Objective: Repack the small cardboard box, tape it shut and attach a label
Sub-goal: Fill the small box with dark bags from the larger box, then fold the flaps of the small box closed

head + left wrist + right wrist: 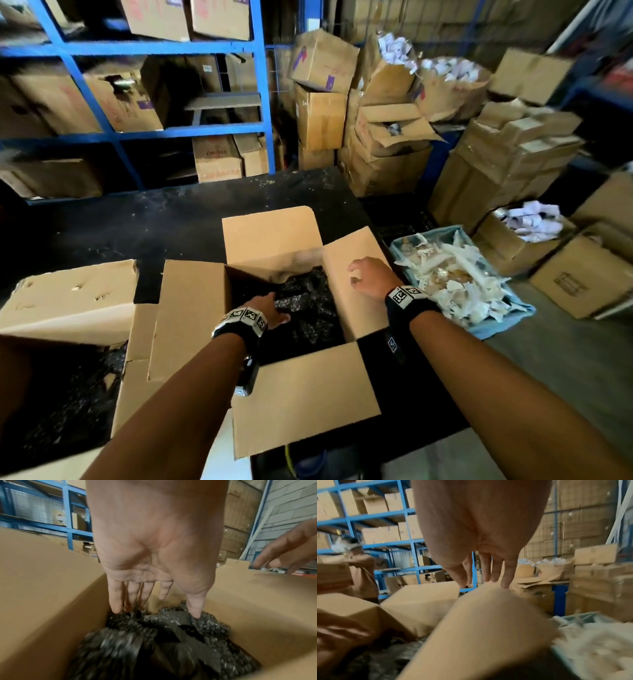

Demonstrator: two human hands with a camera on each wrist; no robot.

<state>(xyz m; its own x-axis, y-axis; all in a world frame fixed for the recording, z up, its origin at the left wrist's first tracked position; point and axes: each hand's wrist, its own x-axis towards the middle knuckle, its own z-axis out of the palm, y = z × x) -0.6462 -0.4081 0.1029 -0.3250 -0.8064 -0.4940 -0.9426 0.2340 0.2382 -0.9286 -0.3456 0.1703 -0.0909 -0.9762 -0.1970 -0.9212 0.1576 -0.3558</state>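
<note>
So the cardboard box (301,387) sits open on the dark table (144,219), right in front of the person, all four flaps still splayed out. Inside is black bubble wrap (154,639) bunched up loosely, filling most of the opening.

The left hand (265,306) is down inside the box on its left side, fingers (116,599) straight and spread, tips pressing onto the wrap, not gripping anything as far as I can see. The right hand (371,277) is on the right flap (346,291), fingers straight with tips touching the flap's far edge; holding nothing.

What matters here imo: the right flap runs near-to-far and hinges along the box's right wall, so it has to swing left over the wrap. The right hand is already on it, so it's the obvious one for folding. The left hand sits exactly where that flap would land, so I'd guess it needs to finish tamping and clear out first.

Blue bin of paper scraps (459,274) sits just right of the box.
</note>
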